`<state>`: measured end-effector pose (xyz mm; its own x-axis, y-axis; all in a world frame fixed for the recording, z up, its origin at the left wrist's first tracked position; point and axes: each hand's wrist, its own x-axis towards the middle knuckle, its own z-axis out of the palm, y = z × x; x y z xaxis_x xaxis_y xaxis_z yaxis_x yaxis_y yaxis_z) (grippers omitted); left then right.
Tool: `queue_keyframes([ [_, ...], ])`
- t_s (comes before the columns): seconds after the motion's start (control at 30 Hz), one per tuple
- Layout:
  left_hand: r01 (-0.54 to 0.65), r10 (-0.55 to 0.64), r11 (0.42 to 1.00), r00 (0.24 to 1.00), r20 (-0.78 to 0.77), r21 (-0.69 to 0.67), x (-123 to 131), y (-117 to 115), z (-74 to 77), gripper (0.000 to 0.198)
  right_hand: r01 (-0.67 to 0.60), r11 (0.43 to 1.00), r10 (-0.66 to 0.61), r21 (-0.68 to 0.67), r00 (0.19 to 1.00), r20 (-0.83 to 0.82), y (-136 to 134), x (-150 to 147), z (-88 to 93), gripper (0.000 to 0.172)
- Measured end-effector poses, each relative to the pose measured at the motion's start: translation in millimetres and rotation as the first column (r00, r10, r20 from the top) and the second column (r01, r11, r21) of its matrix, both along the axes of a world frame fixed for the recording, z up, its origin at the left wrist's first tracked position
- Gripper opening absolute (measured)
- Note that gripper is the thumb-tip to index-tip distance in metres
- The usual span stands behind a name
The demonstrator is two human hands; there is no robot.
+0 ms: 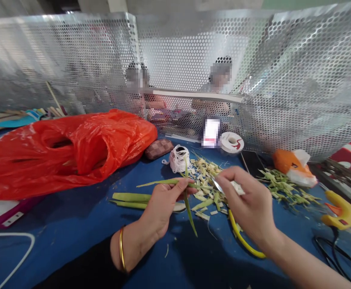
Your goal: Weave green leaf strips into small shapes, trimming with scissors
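My left hand (163,206) pinches crossed green leaf strips (190,212) between thumb and fingers, in the middle of the view. One strip points down toward me and another runs sideways. My right hand (247,200) is closed around a small shiny metal tool (217,184), whose tip shows by the thumb; its kind is partly hidden by the fingers. Longer flat green leaves (130,197) lie on the blue table under my left hand. Leaf clippings (205,166) are heaped just beyond both hands. A yellow curved handle (244,241) lies beneath my right wrist.
A red plastic bag (73,148) covers the left side. Farther back are a ball of white string (180,158), a checked pouch (159,149), a lit phone (211,132) and a white spool (232,142). A yellow glue gun (344,212) lies right, before perforated metal screens (175,52).
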<state>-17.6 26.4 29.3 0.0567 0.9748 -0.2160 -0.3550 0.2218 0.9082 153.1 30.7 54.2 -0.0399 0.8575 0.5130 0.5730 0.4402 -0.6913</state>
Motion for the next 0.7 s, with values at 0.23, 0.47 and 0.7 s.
queue_keyframes([
  [0.23, 0.122, -0.129, 0.991, 0.975, 0.182, 0.05, 1.3, -3.8, 6.5, 0.031, -0.202, 0.956, 0.202, -0.213, 0.979, -0.023, -16.7, -24.6, -19.4, 0.014],
  [0.47, 0.102, -0.111, 0.993, 0.98, 0.165, 0.061, 4.1, -6.0, 1.0, 0.026, -0.266, 0.914, 0.18, -0.306, 0.943, -0.281, -8.0, -28.1, -31.9, 0.015],
  [0.7, 0.031, -0.043, 0.996, 0.987, 0.152, 0.081, 5.2, -6.1, -0.2, 0.024, -0.357, 0.922, 0.314, -0.153, 0.917, -0.248, -13.5, -29.6, -37.6, 0.029],
])
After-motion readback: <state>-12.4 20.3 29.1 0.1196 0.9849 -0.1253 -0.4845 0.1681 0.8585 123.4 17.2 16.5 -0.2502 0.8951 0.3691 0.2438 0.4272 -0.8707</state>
